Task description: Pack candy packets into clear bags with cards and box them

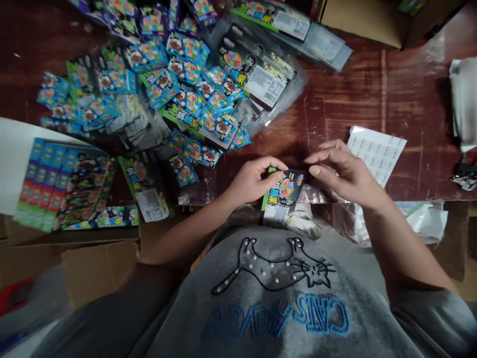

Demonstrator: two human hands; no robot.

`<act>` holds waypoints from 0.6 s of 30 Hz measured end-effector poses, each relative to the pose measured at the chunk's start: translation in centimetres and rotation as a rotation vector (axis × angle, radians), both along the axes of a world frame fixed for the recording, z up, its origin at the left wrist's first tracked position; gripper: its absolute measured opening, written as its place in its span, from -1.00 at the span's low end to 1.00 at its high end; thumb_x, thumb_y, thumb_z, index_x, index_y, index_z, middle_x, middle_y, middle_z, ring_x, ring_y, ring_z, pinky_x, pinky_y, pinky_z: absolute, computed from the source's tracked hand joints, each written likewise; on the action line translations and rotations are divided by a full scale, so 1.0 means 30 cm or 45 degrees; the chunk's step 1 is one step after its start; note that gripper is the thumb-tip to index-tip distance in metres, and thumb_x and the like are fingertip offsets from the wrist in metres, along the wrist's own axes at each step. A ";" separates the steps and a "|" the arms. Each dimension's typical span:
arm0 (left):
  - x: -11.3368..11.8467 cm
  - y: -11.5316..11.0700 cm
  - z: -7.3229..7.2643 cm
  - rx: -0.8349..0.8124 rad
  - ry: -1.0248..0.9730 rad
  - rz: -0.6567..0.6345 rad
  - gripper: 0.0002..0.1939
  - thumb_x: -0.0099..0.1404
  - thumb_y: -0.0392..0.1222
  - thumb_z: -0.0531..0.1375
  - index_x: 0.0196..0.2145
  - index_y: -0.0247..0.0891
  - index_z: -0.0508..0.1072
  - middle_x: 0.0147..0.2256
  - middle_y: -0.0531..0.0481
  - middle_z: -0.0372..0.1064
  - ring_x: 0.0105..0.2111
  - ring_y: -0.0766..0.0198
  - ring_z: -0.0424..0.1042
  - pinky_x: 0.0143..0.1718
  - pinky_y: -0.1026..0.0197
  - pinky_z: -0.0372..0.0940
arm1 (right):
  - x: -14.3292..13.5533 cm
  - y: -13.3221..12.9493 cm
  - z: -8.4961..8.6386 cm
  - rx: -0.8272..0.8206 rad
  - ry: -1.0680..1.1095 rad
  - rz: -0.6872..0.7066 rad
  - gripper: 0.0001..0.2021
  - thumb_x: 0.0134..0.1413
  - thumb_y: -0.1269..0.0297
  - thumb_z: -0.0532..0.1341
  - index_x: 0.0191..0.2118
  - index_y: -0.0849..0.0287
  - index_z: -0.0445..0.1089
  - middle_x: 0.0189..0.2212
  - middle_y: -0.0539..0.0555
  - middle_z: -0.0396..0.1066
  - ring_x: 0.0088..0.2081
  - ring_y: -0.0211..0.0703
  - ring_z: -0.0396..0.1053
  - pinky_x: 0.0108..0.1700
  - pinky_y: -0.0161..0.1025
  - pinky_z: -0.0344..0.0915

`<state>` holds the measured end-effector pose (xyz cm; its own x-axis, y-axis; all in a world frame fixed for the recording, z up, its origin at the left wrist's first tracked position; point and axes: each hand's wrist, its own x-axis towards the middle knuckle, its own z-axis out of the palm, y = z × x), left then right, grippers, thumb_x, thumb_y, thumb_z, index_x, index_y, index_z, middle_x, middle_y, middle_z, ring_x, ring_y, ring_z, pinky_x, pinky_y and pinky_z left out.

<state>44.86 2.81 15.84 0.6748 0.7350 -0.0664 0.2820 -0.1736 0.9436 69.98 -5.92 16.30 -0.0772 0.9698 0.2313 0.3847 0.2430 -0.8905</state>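
At the table's front edge, my left hand pinches the top left corner of a black and green printed packet, which hangs partly over the edge. My right hand is just right of the packet, apart from it, its thumb and fingers spread with nothing visible between them. A white sheet of small labels lies behind the right hand. Up and to the left is a pile of small blue boxes, with larger black packets in clear plastic beside it.
Stacked colourful cartons stand at the left, near another black packet. An open cardboard box is at the back right. White bundled material and metal keys lie at the far right of the dark table.
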 end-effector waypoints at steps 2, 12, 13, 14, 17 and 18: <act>0.008 -0.002 0.004 0.013 0.001 0.007 -0.83 0.36 -0.21 0.29 -0.12 -0.25 0.62 -0.16 -0.06 0.66 -0.21 0.27 0.59 -0.15 0.23 0.44 | 0.007 0.039 0.043 -0.060 -0.030 0.203 -0.84 0.35 0.08 0.34 -0.14 0.02 0.59 -0.14 0.10 0.55 0.01 -0.01 0.49 0.13 0.01 0.44; 0.009 0.002 -0.011 0.074 -0.077 0.021 -0.87 0.33 -0.24 0.30 -0.15 -0.24 0.51 -0.22 -0.03 0.56 -0.25 0.30 0.51 -0.21 0.25 0.40 | -0.072 0.088 0.045 -0.055 -0.503 0.079 -0.79 0.28 0.18 0.33 -0.04 0.10 0.52 -0.06 0.20 0.49 0.02 0.16 0.47 0.04 0.11 0.46; 0.007 0.002 -0.012 0.082 -0.072 0.034 -0.87 0.33 -0.24 0.30 -0.15 -0.24 0.51 -0.21 -0.03 0.56 -0.26 0.30 0.51 -0.21 0.24 0.40 | -0.077 0.083 0.047 -0.013 -0.516 0.035 -0.74 0.27 0.16 0.35 0.02 0.10 0.50 -0.04 0.21 0.48 0.04 0.19 0.47 0.04 0.13 0.47; 0.004 -0.001 -0.012 0.093 -0.064 0.050 -0.86 0.34 -0.24 0.30 -0.14 -0.24 0.51 -0.21 -0.03 0.56 -0.26 0.30 0.51 -0.21 0.24 0.40 | -0.082 0.076 0.050 0.033 -0.528 -0.002 -0.71 0.27 0.13 0.37 0.05 0.08 0.50 -0.03 0.21 0.49 0.04 0.22 0.47 0.03 0.15 0.47; -0.010 -0.018 -0.006 0.103 -0.069 0.071 -0.83 0.35 -0.29 0.28 -0.09 -0.23 0.51 -0.18 -0.05 0.57 -0.23 0.26 0.55 -0.17 0.21 0.45 | -0.096 0.055 0.057 0.151 -0.566 0.008 -0.80 0.35 0.09 0.33 0.00 0.00 0.54 -0.06 0.18 0.54 0.00 0.22 0.53 0.03 0.18 0.49; -0.020 -0.025 0.001 0.092 -0.087 0.063 -0.82 0.37 -0.31 0.26 -0.07 -0.23 0.50 -0.16 -0.06 0.57 -0.20 0.25 0.57 -0.14 0.19 0.47 | -0.097 0.053 0.056 0.169 -0.564 0.063 -0.82 0.39 0.10 0.29 -0.01 -0.03 0.55 -0.06 0.16 0.57 -0.03 0.20 0.56 0.02 0.16 0.50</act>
<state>44.26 2.06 15.87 0.6388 0.7687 0.0329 0.2276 -0.2297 0.9463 67.07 -4.34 17.98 -0.2421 0.9267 0.2874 0.7059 0.3715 -0.6031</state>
